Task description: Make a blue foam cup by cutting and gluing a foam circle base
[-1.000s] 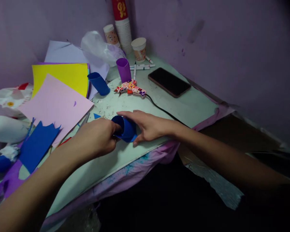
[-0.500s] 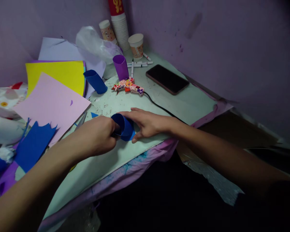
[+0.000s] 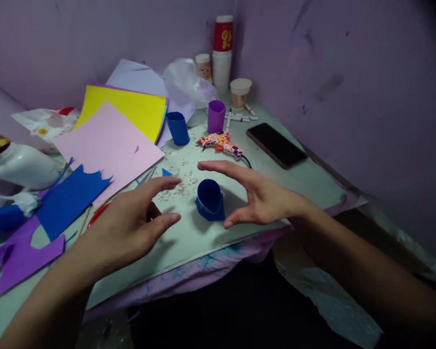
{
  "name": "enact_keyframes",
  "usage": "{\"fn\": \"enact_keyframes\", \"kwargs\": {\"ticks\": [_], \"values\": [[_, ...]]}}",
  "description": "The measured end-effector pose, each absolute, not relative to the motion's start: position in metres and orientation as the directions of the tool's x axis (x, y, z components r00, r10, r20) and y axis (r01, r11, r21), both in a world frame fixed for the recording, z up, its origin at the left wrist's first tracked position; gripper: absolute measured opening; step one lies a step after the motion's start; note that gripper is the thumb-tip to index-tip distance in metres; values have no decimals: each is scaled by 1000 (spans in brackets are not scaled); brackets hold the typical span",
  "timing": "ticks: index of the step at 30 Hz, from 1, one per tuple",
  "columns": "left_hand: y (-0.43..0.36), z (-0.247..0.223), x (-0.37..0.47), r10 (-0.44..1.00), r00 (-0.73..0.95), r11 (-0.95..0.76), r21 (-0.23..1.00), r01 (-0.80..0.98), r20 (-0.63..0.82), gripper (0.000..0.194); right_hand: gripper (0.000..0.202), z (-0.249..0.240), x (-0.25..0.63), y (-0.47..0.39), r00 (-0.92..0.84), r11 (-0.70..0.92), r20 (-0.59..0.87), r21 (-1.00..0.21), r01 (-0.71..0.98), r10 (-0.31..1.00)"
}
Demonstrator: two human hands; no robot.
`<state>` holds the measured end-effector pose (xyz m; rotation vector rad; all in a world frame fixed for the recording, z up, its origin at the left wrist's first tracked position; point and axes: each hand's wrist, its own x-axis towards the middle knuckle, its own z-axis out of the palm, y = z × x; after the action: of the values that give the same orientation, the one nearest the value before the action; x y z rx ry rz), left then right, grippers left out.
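Note:
A short blue foam tube (image 3: pixel 210 196) stands on a small blue foam base piece (image 3: pixel 218 214) near the front of the table. To its left is my left hand (image 3: pixel 145 218), thumb and fingers apart, holding nothing. My right hand (image 3: pixel 254 196) curves around the right side of the tube with its fingers spread, and I see no grip on it. Behind them lies a flower-patterned glue gun (image 3: pixel 221 144). Past it stand another blue tube (image 3: pixel 178 128) and a purple tube (image 3: pixel 216 117).
Pink (image 3: pixel 112 150) and yellow (image 3: pixel 123 109) sheets lie at the left, with a cut blue sheet (image 3: pixel 72 201), purple scraps (image 3: pixel 29 257) and a white bottle (image 3: pixel 25 165). A phone (image 3: pixel 276 144), markers (image 3: pixel 240 118) and stacked paper cups (image 3: pixel 222 68) are farther back.
My left hand has come out of the blue tube and moved away to the left. My right hand has let go and opened beside it. The camera view has shifted left.

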<state>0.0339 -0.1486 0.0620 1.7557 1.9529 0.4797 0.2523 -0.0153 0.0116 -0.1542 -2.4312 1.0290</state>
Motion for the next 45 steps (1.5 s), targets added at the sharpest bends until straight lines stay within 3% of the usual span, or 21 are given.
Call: {"fn": "enact_keyframes", "kwargs": {"ticks": [3, 6, 8, 11, 13, 15, 17, 20, 24, 29, 33, 41, 45], "values": [[-153, 48, 36, 981, -175, 188, 656, 731, -86, 42, 85, 25, 245, -25, -897, 752, 381, -653, -90, 224], [-152, 34, 38, 958, -265, 251, 756, 605, -106, 37, 81, 23, 235, -29, -912, 767, 318, -642, -7, 258], [-149, 27, 39, 930, -342, 274, 873, 404, -134, 33, 70, 18, 231, -28, -886, 722, 289, -689, 70, 362], [-142, 17, 38, 866, -453, 221, 975, -29, -210, 28, 62, 10, 228, -22, -726, 497, 280, -862, 97, 628], [-137, 13, 38, 844, -469, 161, 956, -244, -261, 28, 63, 3, 225, -19, -586, 306, 248, -952, 0, 772], [-132, 10, 40, 847, -433, 124, 907, -402, -308, 30, 63, -5, 220, -21, -520, 186, 208, -978, -95, 829], [-128, 9, 44, 862, -357, 113, 824, -556, -360, 36, 60, -12, 212, -31, -494, 184, 222, -975, -126, 841], [-127, 8, 47, 871, -250, 136, 697, -704, -423, 45, 51, -20, 197, -56, -497, 314, 332, -942, -123, 802], [-130, 8, 45, 862, -184, 140, 571, -809, -473, 48, 43, -20, 185, -84, -552, 511, 516, -840, -180, 655], [-134, 8, 43, 862, -143, 132, 490, -862, -485, 49, 45, -13, 182, -92, -620, 593, 535, -793, -135, 574], [-134, 7, 44, 871, -122, 131, 466, -875, -476, 51, 49, -7, 181, -93, -583, 640, 557, -764, -80, 592], [-134, 6, 46, 881, -90, 156, 464, -872, -465, 51, 25, -5, 170, -99, -468, 710, 611, -703, 50, 638], [-135, 3, 41, 885, -161, 146, 588, -796, -437, 51, 10, 1, 177, -88, -406, 671, 600, -740, 44, 689]]}}
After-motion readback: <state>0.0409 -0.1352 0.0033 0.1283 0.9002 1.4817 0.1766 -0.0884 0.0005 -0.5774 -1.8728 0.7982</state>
